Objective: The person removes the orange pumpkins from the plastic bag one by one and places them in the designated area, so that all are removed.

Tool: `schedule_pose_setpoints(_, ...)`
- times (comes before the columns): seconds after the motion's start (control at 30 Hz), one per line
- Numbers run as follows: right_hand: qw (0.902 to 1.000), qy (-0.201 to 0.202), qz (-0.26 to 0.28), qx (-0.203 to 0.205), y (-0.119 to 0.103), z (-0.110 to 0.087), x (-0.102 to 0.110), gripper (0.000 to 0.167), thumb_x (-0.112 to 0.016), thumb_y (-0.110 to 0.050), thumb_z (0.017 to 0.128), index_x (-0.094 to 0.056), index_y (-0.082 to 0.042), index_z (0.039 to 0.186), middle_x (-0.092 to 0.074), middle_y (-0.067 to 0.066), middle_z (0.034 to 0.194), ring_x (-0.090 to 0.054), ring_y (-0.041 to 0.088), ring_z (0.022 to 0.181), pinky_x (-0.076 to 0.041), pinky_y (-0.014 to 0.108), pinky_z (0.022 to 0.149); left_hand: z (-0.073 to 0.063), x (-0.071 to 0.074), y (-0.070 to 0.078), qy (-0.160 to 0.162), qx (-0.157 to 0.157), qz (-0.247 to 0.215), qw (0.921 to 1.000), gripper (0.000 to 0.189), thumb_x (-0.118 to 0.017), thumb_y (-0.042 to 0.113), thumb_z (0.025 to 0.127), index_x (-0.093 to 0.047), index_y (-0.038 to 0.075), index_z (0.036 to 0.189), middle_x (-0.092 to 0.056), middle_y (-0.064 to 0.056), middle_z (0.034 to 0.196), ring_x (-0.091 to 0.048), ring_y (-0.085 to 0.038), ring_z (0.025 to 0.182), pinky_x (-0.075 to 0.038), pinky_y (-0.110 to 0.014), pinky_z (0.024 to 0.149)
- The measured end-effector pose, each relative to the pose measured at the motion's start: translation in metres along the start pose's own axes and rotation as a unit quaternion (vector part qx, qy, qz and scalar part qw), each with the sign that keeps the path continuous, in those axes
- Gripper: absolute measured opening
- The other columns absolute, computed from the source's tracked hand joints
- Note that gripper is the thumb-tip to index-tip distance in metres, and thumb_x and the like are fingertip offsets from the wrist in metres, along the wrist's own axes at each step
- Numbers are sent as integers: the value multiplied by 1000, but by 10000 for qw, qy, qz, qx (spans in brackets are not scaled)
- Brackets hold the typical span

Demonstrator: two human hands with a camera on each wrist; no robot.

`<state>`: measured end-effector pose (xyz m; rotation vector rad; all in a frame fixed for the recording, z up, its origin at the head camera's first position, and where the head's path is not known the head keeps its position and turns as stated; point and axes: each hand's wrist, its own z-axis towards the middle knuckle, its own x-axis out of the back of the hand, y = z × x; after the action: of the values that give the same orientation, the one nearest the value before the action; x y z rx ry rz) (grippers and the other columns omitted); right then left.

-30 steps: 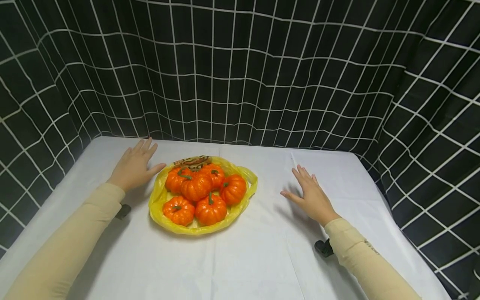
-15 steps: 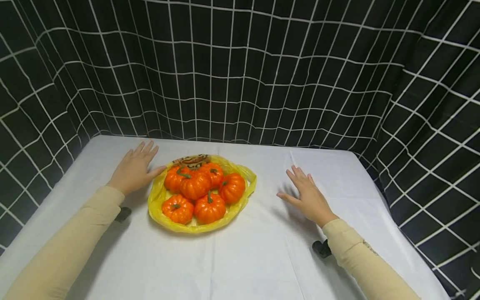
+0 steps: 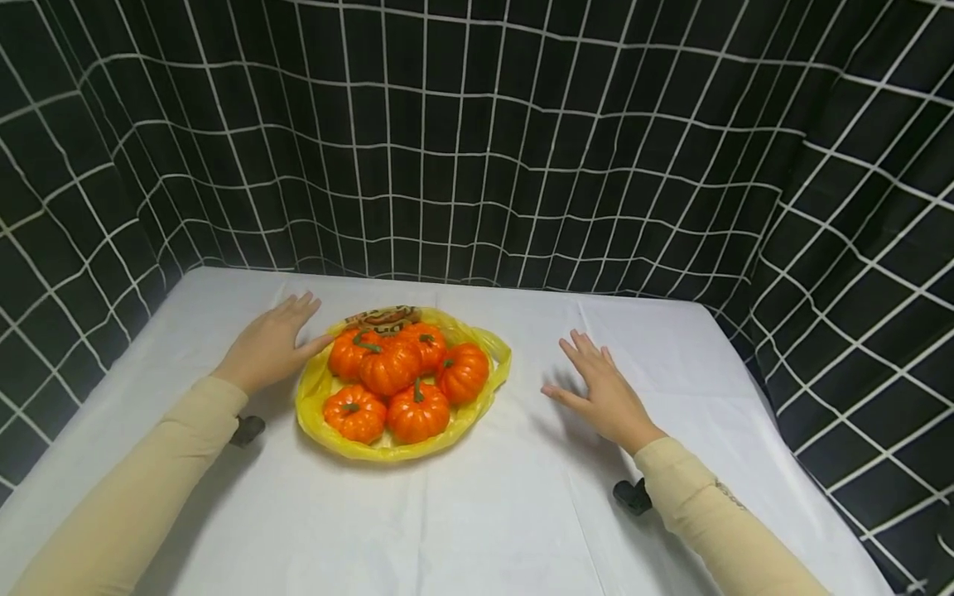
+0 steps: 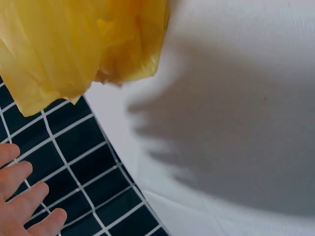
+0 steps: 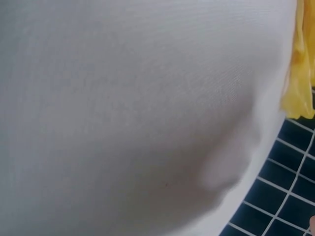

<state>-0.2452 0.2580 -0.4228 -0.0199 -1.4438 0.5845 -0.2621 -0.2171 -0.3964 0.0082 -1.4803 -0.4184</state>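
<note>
Several small orange pumpkins (image 3: pixel 390 368) with green stems sit in an open yellow plastic bag (image 3: pixel 316 426), its rim rolled down around them. My left hand (image 3: pixel 268 343) is held just left of the bag, fingers extended and thumb pointing at the rim. Whether that thumb touches the bag I cannot tell. In the left wrist view, the bag's side (image 4: pixel 64 54) and spread fingers (image 4: pixel 29 199) show. My right hand (image 3: pixel 604 393) hovers over the cloth, apart from the bag on its right, with fingers straight. Only a bit of fingertip (image 5: pixel 312 224) shows in the right wrist view.
A white cloth (image 3: pixel 492 513) covers the table. Black curtains with a white grid (image 3: pixel 462 149) enclose the back and both sides. A dark wrist-worn device (image 3: pixel 633 497) hangs below the right forearm, with another (image 3: pixel 248 430) below the left.
My right hand has drifted left toward the bag. The left hand has shifted slightly right, its fingers now lower and closer to the bag's rim. The pumpkins and bag stay put.
</note>
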Motion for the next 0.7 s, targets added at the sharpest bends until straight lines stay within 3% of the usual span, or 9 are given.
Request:
schedule_pose_setpoints(0.17,10000,10,24,28,-3,-2,-1,87,-64,-57,90,-32,-9,155,-21,17,165,-16,34,154,-10,51,128,-3,2,6,-58,-73,-22,10000,70,-52,44,101,-35,-1,151,-28,-23,160,-28,-44,147,-26,-59,121)
schedule_pose_setpoints(0.4,9999,-15,135,49,-9,-3,-1,88,-65,-57,90,-32,-8,155,-21,16,165,-17,33,154,-9,50,129,-8,4,10,-105,114,-225,9996,70,-52,46,100,-35,2,152,-30,-23,160,-29,-43,147,-28,-59,121)
schedule_pose_setpoints(0.7,9997,-73,243,-19,-13,-4,-3,91,-66,-57,88,-31,-8,156,-22,14,165,-17,31,154,-10,49,129,-13,4,7,-205,452,-932,9944,73,-53,45,100,-30,1,154,-32,-23,159,-33,-44,145,-29,-57,121)
